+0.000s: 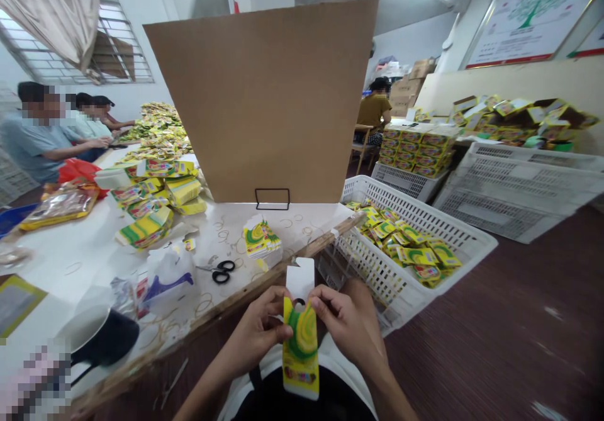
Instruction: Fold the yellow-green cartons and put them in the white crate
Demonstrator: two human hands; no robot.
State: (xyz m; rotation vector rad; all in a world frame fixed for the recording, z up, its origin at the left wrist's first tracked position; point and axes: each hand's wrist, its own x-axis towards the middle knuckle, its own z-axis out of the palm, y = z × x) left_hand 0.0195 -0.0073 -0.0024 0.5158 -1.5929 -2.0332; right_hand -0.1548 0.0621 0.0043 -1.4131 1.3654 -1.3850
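Note:
Both my hands hold a yellow and green packet (301, 352) upright over my lap, near the table's front edge. My left hand (257, 333) pinches its left side and my right hand (349, 323) pinches its right side near the top. A white card tab (301, 279) sticks up above the packet between my fingertips. A small stack of the same packets (261, 240) lies on the white table (85, 257) just ahead, with black-handled scissors (221, 272) to its left.
A large brown cardboard sheet (268, 100) stands upright on a wire stand. A white plastic basket (425, 219) of packets sits to my right, with more crates (519, 182) beyond. Packet piles (151, 201), plastic bags and a dark cup (101, 336) lie left. People sit at the far left.

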